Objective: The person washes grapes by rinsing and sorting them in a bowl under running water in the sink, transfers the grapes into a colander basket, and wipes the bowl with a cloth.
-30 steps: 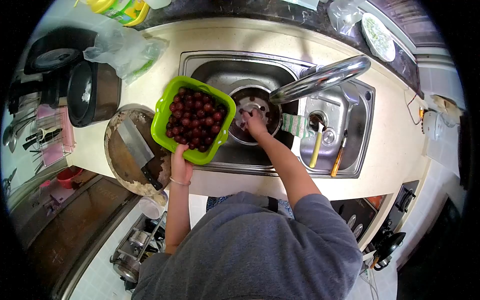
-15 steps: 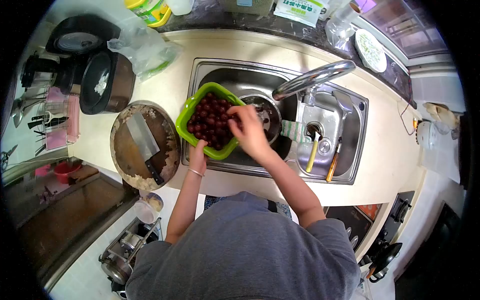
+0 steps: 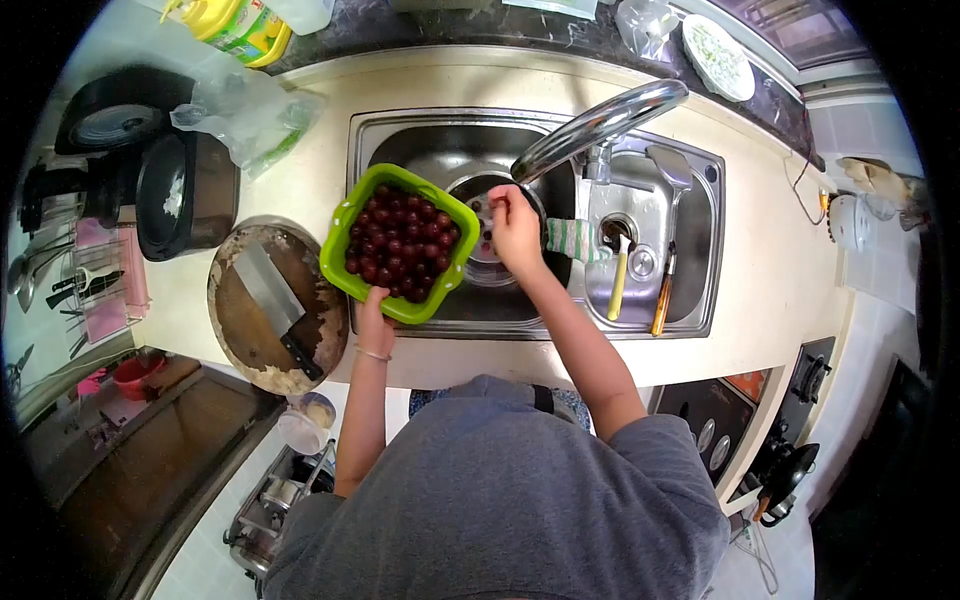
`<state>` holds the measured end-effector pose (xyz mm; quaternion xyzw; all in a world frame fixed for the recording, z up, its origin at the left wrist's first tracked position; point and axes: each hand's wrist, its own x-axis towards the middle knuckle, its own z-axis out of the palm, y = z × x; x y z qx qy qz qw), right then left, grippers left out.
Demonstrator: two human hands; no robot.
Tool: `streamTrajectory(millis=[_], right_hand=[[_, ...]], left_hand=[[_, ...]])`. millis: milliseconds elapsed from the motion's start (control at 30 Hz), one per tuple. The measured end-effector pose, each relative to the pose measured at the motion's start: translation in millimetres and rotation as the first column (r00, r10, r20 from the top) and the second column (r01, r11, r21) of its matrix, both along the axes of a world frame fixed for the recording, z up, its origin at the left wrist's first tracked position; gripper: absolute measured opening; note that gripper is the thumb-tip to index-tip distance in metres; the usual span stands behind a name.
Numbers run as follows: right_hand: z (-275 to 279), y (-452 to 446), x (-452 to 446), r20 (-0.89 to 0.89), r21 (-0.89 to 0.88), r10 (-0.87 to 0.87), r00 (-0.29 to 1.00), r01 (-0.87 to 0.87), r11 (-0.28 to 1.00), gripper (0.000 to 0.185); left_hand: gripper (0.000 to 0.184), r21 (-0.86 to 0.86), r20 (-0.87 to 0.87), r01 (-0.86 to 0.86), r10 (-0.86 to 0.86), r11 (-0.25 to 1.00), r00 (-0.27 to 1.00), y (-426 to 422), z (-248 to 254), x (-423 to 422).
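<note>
A lime-green plastic basket (image 3: 458, 275) is full of dark red round fruits (image 3: 402, 240) that look like grapes. It sits tilted over the left part of the sink. My left hand (image 3: 373, 325) grips its near rim, thumb on top. To the right of the basket, my right hand (image 3: 515, 232) is above a round metal bowl (image 3: 487, 272) in the sink basin. Its fingers are curled together, and whatever they may hold is hidden. Several reddish round things show in the bowl, partly covered by my hand.
The chrome faucet (image 3: 600, 115) arches close to my right hand. In the smaller basin lie a yellow-handled tool (image 3: 620, 285), an orange-handled tool (image 3: 663, 300) and a striped cloth (image 3: 572, 240). A cleaver (image 3: 270, 287) rests on the round chopping board (image 3: 230, 320) at left.
My right hand has moved from the fruits in the basket to over the metal bowl. My left hand stays on the basket's rim. The whole view has shifted a little.
</note>
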<state>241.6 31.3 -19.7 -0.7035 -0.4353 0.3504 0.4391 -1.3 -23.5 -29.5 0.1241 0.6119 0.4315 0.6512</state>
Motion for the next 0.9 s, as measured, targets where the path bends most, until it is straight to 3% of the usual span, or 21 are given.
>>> streamTrajectory(millis=[67,100,133,200,233,333,467,533,567,600,667,700,733,800,833,900], right_hand=[[-69,-3,14,0.202,-0.09,0.041,0.979,-0.023,0.996,0.015],[-97,-4,19,0.271,-0.23,0.119,0.955,-0.056,0.972,0.024],[-120,-6,19,0.267,-0.234,0.119,0.956,-0.055,0.971,0.024],[-148,-7,18,0.52,-0.303,0.272,0.81,-0.123,0.945,0.035],[-157,-2,16,0.487,-0.485,0.336,0.806,-0.07,0.872,0.043],[-178,7,10,0.501,-0.513,0.28,0.819,0.02,0.858,0.046],[-186,11,-13,0.541,-0.496,0.351,0.764,-0.048,0.867,0.052],[-176,5,-23,0.623,-0.349,0.419,0.661,-0.244,0.905,0.055],[-167,1,-26,0.676,-0.386,0.504,0.537,-0.325,0.863,0.051],[-177,-1,-26,0.673,-0.387,0.505,0.541,-0.324,0.863,0.051],[-229,-14,-28,0.673,-0.385,0.618,0.406,-0.521,0.762,0.043],[-252,-17,-32,0.703,-0.31,0.545,0.457,-0.492,0.813,0.036],[-233,-14,-29,0.703,-0.31,0.544,0.459,-0.491,0.814,0.036],[-192,-11,-22,0.573,-0.476,0.749,0.333,-0.608,0.635,0.034],[-187,-12,-21,0.616,-0.445,0.724,0.31,-0.622,0.645,0.032],[-173,-9,-19,0.54,-0.469,0.754,0.375,-0.61,0.639,0.032]], left_hand=[[0.025,0.002,0.035,-0.023,0.023,1.0,0.999,4,10,-2],[0.025,0.027,0.067,-0.034,0.032,0.999,0.997,6,16,-2],[0.025,0.055,0.099,-0.046,0.04,0.997,0.994,9,18,-3],[0.035,0.006,0.143,-0.042,0.041,0.999,0.989,9,13,-12],[0.034,0.037,0.147,-0.052,0.046,0.998,0.988,11,14,-13],[0.035,0.056,0.115,-0.082,0.075,0.995,0.99,13,24,-11],[0.044,0.006,0.113,-0.092,0.091,0.996,0.989,13,35,-8],[0.045,-0.011,0.117,-0.077,0.077,0.997,0.99,12,36,-8],[0.047,-0.024,0.127,-0.063,0.066,0.998,0.99,12,36,-8],[0.047,-0.026,0.123,-0.061,0.064,0.998,0.99,11,34,-8],[0.047,-0.051,0.084,-0.085,0.089,0.995,0.993,10,29,-9],[0.047,-0.051,0.082,-0.082,0.086,0.995,0.993,10,28,-8],[0.046,-0.042,0.084,-0.087,0.09,0.995,0.992,10,27,-7],[0.046,-0.033,0.085,-0.092,0.094,0.995,0.992,11,26,-7],[0.046,-0.032,0.09,-0.086,0.089,0.996,0.992,11,25,-7],[0.046,-0.031,0.096,-0.08,0.083,0.996,0.992,9,22,-10]])
